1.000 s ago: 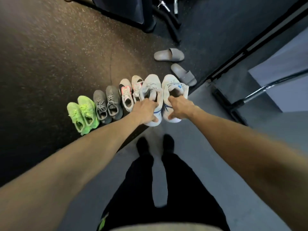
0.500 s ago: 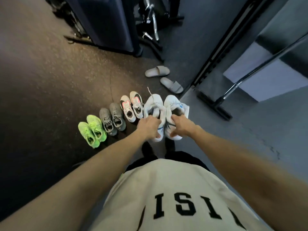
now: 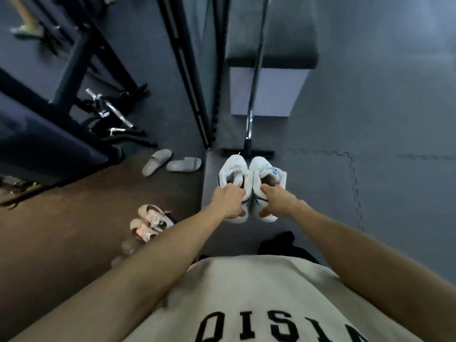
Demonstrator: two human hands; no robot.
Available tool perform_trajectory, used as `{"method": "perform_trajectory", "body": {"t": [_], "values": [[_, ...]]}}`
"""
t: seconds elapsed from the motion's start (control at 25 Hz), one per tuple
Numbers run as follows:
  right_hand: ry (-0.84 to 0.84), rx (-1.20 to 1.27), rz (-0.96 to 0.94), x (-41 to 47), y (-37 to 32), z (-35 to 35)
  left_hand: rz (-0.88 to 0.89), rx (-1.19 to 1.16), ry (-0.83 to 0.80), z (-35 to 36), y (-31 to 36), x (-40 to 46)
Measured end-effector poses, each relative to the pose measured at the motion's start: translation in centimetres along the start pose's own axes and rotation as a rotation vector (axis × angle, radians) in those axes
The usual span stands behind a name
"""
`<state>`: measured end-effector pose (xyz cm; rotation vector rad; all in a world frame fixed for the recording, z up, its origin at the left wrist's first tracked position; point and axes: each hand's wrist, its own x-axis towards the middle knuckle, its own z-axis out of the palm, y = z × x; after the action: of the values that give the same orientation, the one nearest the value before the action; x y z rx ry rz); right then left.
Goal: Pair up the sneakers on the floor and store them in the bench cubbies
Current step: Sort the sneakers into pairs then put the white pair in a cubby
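I hold a pair of white sneakers with blue trim side by side above the grey mat floor. My left hand (image 3: pixel 230 201) grips the left white sneaker (image 3: pixel 234 170) at its collar. My right hand (image 3: pixel 277 199) grips the right white sneaker (image 3: pixel 265 169) the same way. A pair of beige sneakers with pink accents (image 3: pixel 150 222) lies on the brown floor to my left. A bench (image 3: pixel 270 60) with a dark padded top and a pale side stands ahead; its cubbies are not visible from here.
Two grey slides (image 3: pixel 170 164) lie near the edge of the brown floor. A long-handled floor tool (image 3: pixel 248 151) rests just beyond the white sneakers, its pole leaning over the bench. Dark gym equipment (image 3: pixel 61 99) fills the upper left. Grey interlocking mats (image 3: pixel 370 193) spread to the right.
I have straightened up and turned right, lifting the white sneakers off the floor toward the bench. The green and grey pairs have dropped out of view.
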<state>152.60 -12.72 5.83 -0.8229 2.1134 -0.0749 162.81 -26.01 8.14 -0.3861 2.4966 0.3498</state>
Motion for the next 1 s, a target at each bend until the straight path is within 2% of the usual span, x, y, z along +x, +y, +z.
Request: {"method": "perform_trajectory", "body": {"t": [0.28,0.48,1.0], "values": [[0.122,0.173,0.165,-2.5,18.9,-8.2,0.204,0.158,0.029,-6.4,18.3,11.6],[0.217,0.247,0.242,-3.4,29.4,-14.9,0.307,0.192,0.047,-11.0,28.8,19.5],[0.328,0.358,0.377,6.3,52.0,-37.3,0.513,0.248,0.069,-26.8,46.5,46.9]]}}
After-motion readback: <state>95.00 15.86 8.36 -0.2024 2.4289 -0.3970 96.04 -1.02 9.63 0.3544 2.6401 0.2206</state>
